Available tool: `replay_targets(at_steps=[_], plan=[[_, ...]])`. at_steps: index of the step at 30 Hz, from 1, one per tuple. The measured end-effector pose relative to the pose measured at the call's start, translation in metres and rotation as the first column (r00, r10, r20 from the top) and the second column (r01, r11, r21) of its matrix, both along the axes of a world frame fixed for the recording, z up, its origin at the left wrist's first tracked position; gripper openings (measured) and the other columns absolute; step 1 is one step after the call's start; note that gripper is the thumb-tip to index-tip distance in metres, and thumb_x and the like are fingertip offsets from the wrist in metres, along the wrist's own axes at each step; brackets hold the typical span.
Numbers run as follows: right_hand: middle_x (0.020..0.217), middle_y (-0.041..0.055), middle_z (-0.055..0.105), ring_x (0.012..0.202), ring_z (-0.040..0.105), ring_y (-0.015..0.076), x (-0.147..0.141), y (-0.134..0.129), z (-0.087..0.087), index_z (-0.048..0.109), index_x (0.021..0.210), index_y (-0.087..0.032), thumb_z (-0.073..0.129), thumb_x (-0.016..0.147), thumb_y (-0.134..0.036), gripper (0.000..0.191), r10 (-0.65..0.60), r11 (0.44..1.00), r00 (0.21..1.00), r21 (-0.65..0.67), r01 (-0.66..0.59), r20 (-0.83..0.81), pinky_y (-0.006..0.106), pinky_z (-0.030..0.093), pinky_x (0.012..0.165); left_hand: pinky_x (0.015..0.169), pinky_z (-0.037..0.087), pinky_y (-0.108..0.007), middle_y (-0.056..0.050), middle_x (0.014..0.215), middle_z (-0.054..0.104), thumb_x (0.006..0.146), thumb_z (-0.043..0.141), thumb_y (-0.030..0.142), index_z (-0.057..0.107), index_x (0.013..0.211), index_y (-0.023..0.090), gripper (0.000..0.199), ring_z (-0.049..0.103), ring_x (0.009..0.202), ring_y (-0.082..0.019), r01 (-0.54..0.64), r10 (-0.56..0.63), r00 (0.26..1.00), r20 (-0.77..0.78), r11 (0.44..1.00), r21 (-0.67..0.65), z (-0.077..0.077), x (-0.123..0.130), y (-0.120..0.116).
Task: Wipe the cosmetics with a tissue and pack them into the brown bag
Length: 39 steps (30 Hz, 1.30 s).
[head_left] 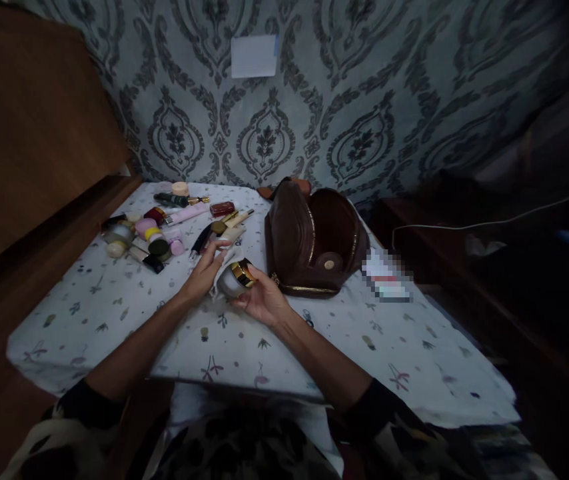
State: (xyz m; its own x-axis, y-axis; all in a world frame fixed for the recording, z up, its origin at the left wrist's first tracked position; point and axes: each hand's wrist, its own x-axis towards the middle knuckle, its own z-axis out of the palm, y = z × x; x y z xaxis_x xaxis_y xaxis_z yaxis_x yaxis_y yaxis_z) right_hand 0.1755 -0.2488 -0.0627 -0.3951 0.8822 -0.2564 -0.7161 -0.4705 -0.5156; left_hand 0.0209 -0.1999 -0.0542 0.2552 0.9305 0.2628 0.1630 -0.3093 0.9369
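Above the front middle of the table, my right hand [266,298] is closed round a cosmetic jar with a shiny gold lid [242,273], which lies tilted. My left hand [206,270] grips a whitish cloth [224,267] pressed against the jar's left side. Part of the jar's body is hidden by the cloth and fingers. Just right of my hands stands a dark brown bag [292,233], its gold zipper undone and its mouth gaping. Behind my left hand lie a dark tube [201,240] and a round gold-brown cap [218,228].
Several cosmetics crowd the table's left side, among them a pink tube [187,213], a dark green jar [159,249] and a dark red case [222,209]. A pixelated item [388,276] lies right of the bag. A wooden panel [34,100] borders the left; patterned wall behind.
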Motion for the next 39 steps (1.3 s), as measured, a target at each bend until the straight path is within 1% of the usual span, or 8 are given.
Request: replay_targets(at_steps=[6, 9, 12, 18, 23, 29, 34, 39], plan=[[0.075, -0.0017, 0.070, 0.062, 0.063, 0.0141, -0.001, 0.003, 0.003, 0.063, 0.096, -0.022, 0.066, 0.087, -0.032, 0.014, -0.076, 0.997, 0.993, -0.020, 0.075, -0.085, 0.023, 0.048, 0.050, 0.103, 0.043, -0.039, -0.010, 0.121, 0.064, 0.097, 0.038, 0.057, 0.058, 0.123, 0.019, 0.050, 0.058, 0.114, -0.026, 0.156, -0.151, 0.987, -0.060, 0.982, 0.102, 0.005, 0.002, -0.009], [0.077, -0.0011, 0.071, 0.063, 0.062, 0.0137, -0.001, 0.005, 0.004, 0.065, 0.099, -0.021, 0.061, 0.090, -0.034, 0.016, -0.098, 0.995, 0.987, -0.038, 0.094, -0.127, 0.024, 0.050, 0.052, 0.103, 0.043, -0.041, -0.011, 0.128, 0.062, 0.086, 0.060, 0.056, 0.053, 0.131, 0.019, 0.059, 0.058, 0.118, -0.029, 0.270, -0.252, 0.958, -0.136, 0.952, 0.143, 0.005, 0.003, -0.011], [0.084, 0.0017, 0.073, 0.070, 0.065, 0.0154, 0.000, 0.006, 0.003, 0.066, 0.104, -0.019, 0.056, 0.094, -0.037, 0.023, -0.064, 0.997, 0.988, -0.040, 0.059, -0.140, 0.027, 0.053, 0.058, 0.104, 0.043, -0.041, -0.012, 0.131, 0.061, 0.071, 0.079, 0.047, 0.051, 0.133, 0.019, 0.074, 0.056, 0.122, -0.032, 0.256, -0.213, 0.954, -0.210, 0.945, 0.204, 0.002, 0.004, -0.011], [0.080, -0.0007, 0.071, 0.063, 0.064, 0.0136, -0.001, 0.005, 0.003, 0.063, 0.101, -0.021, 0.055, 0.092, -0.053, 0.035, 0.088, 0.994, 0.996, 0.071, -0.088, 0.005, 0.026, 0.054, 0.056, 0.098, 0.046, -0.037, -0.009, 0.121, 0.066, 0.074, 0.074, 0.035, 0.053, 0.128, 0.019, 0.060, 0.061, 0.112, -0.028, 0.182, -0.105, 0.960, -0.259, 0.938, 0.296, 0.002, -0.002, -0.008], [0.075, -0.0041, 0.066, 0.057, 0.061, 0.0106, -0.006, 0.005, -0.002, 0.059, 0.099, -0.023, 0.068, 0.082, -0.056, 0.038, -0.094, 0.985, 0.963, 0.167, 0.052, 0.253, 0.019, 0.045, 0.045, 0.094, 0.046, -0.037, -0.008, 0.116, 0.067, 0.076, 0.070, 0.032, 0.057, 0.123, 0.019, 0.051, 0.062, 0.107, -0.028, 0.168, -0.077, 0.957, -0.279, 0.932, 0.322, 0.002, -0.006, -0.006], [0.075, -0.0051, 0.062, 0.059, 0.059, 0.0105, -0.010, 0.004, -0.007, 0.057, 0.095, -0.023, 0.074, 0.072, -0.059, 0.046, -0.258, 0.935, 0.916, 0.317, 0.158, 0.307, 0.020, 0.047, 0.045, 0.095, 0.045, -0.036, -0.008, 0.114, 0.067, 0.081, 0.054, 0.028, 0.058, 0.120, 0.016, 0.041, 0.061, 0.106, -0.026, 0.202, -0.146, 0.965, -0.219, 0.944, 0.260, 0.001, -0.008, -0.004], [0.082, -0.0041, 0.063, 0.068, 0.062, 0.0123, -0.010, -0.001, -0.007, 0.057, 0.098, -0.025, 0.077, 0.072, -0.052, 0.043, -0.255, 0.913, 0.912, 0.391, 0.118, 0.321, 0.024, 0.055, 0.055, 0.087, 0.047, -0.035, -0.005, 0.099, 0.067, 0.091, 0.048, 0.042, 0.061, 0.121, 0.017, 0.041, 0.060, 0.093, -0.023, 0.136, -0.115, 0.980, -0.163, 0.983, 0.121, 0.000, -0.010, -0.001], [0.087, -0.0044, 0.063, 0.073, 0.063, 0.0134, -0.011, 0.000, -0.006, 0.057, 0.101, -0.027, 0.082, 0.068, -0.044, 0.045, -0.275, 0.916, 0.909, 0.374, 0.148, 0.314, 0.024, 0.055, 0.055, 0.097, 0.045, -0.040, -0.010, 0.106, 0.066, 0.096, 0.036, 0.059, 0.062, 0.119, 0.016, 0.055, 0.059, 0.104, -0.026, 0.032, -0.031, 0.999, -0.028, 0.999, 0.026, -0.001, -0.005, -0.002]])
